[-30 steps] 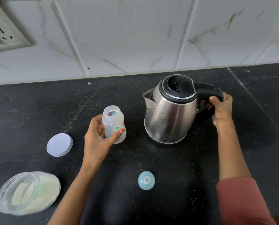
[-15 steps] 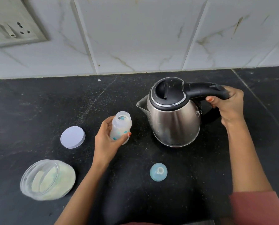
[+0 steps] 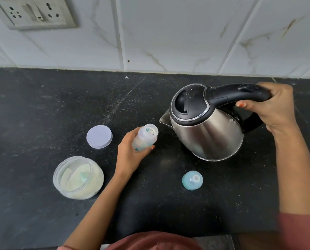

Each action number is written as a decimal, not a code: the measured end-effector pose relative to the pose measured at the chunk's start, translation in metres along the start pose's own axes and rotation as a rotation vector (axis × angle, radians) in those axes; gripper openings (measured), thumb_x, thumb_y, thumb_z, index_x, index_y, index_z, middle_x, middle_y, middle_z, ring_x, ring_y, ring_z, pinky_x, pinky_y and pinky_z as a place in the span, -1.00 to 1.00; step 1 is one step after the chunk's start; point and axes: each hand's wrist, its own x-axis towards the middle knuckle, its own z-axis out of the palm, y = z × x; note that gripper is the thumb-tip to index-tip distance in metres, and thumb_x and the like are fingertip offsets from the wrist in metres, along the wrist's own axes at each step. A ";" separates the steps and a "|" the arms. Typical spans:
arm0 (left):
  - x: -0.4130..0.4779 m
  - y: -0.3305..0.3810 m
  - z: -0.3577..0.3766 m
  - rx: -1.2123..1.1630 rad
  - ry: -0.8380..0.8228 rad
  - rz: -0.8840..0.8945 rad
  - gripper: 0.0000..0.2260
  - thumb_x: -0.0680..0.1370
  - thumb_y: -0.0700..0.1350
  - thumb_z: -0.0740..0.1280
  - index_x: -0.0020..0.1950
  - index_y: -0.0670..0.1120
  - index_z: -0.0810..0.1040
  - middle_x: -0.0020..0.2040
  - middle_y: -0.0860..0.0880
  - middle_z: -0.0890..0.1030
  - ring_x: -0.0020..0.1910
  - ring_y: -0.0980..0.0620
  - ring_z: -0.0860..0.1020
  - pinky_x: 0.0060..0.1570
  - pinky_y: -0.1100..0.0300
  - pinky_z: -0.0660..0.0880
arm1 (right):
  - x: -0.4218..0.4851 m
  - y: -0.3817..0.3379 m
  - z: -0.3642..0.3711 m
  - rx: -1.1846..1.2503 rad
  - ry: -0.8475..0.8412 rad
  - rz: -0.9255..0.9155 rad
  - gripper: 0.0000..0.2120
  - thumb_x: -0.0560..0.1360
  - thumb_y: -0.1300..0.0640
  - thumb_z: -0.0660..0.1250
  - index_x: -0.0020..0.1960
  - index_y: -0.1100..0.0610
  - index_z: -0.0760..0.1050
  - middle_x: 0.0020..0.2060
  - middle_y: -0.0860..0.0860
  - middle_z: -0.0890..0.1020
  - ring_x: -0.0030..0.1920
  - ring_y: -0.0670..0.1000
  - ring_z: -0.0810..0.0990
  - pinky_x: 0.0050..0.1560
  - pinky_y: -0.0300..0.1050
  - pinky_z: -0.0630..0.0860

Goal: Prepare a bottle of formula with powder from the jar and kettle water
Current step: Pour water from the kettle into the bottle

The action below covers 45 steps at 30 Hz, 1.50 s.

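Steel kettle (image 3: 208, 134) tight in right hand (image 3: 275, 109), plastic bottle (image 3: 147, 137) tight in left hand (image 3: 129, 156)

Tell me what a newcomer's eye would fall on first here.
The steel kettle stands out right of centre on the black counter. The right hand grips its black handle, and its spout is aimed at the open bottle that the left hand holds beside it. Next come the open jar of pale powder at the front left, its white lid behind it, and the blue bottle top lying alone near the front.
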 end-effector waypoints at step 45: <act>0.010 -0.002 -0.003 0.120 -0.103 0.048 -0.44 0.32 -0.21 0.51 0.28 -0.04 0.47 0.20 0.01 0.53 0.17 0.09 0.44 0.14 0.30 0.30 | 0.013 -0.047 0.021 -0.445 -0.137 -0.011 -0.64 -0.02 -0.23 0.47 -0.36 -0.05 0.49 -0.47 -0.30 0.57 -0.46 -0.25 0.48 -0.44 -0.47 0.30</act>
